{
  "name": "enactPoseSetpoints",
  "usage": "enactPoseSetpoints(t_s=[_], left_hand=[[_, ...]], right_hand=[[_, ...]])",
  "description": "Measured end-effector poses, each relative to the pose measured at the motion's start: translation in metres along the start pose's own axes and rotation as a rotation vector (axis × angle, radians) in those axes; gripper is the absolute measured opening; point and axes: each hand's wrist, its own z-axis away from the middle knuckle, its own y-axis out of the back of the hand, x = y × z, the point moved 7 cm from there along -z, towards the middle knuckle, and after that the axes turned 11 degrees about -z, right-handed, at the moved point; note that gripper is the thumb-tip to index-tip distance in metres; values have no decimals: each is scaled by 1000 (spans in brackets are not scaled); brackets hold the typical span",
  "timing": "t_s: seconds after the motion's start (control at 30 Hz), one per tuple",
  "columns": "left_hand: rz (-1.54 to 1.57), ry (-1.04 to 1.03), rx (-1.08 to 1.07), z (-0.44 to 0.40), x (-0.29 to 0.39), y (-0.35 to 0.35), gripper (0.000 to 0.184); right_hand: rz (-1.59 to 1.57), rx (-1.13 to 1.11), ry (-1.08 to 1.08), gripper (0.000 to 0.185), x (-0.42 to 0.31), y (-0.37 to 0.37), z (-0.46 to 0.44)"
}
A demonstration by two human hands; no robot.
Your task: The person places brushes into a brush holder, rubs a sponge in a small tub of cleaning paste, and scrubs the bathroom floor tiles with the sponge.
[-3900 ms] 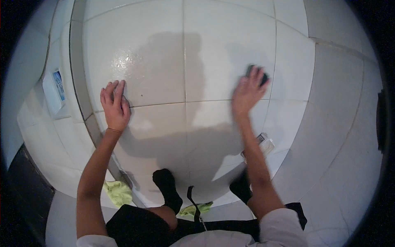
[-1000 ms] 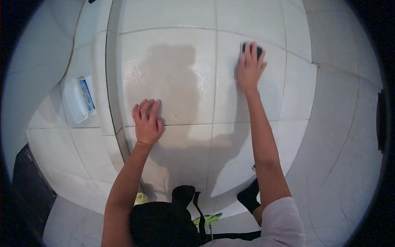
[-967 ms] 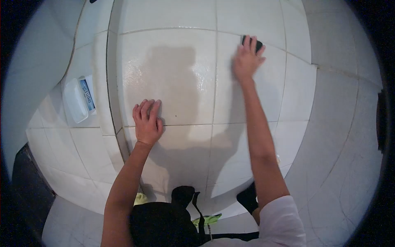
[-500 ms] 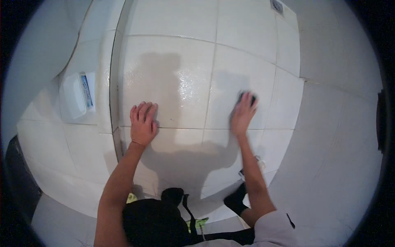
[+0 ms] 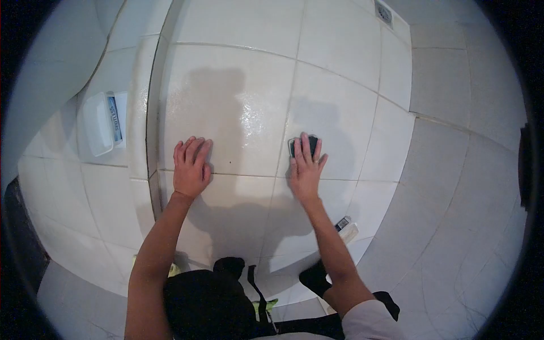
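Observation:
Pressed against the pale tiled floor (image 5: 226,113), my right hand (image 5: 306,170) has its fingers over a small dark pad (image 5: 296,148) near a grout line. The pad shows beside and between the fingertips. My left hand (image 5: 192,167) rests on the tiles at the left, close to the raised ledge, fingers somewhat bent and apart, holding nothing. A small dark speck (image 5: 230,162) lies on the tile between the hands. Wet shine shows on the tile above them.
A white container with a blue SPOTLESS label (image 5: 115,119) sits beyond the raised ledge (image 5: 141,107) at left. A drain (image 5: 383,13) is at the top right. A small clear item (image 5: 349,231) lies by my right forearm. Yellow-green cloths (image 5: 271,305) show near my feet.
My right hand has moved down and left over the tile with the dark pad. My left hand stays on the floor near the ledge. The view has shifted, and the drain has come into sight.

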Motion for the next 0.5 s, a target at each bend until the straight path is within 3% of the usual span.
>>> enactPoseSetpoints(t_s=[0.03,0.1,0.13,0.23,0.27,0.37,0.43,0.5], left_hand=[[2,0,-6,0,-1,-1,58],[-9,-12,-1,1,-1,0,58],[-22,-16,18,0,0,1,58],[-28,-21,6,-1,0,2,57],[-28,-20,4,-1,1,1,57],[-33,-33,14,-2,0,1,58],[-41,-2,-4,0,0,-3,58],[-32,-7,-10,4,1,-4,58]], right_hand=[[41,-24,20,49,8,6,-10],[68,137,24,48,24,26,-70],[-3,185,-80,47,23,43,-97],[-57,315,-60,46,0,17,-81],[-18,187,16,45,-15,9,-58],[192,57,28,45,46,34,-44],[18,218,-142,45,84,65,-71],[102,347,-197,45,63,52,-87]])
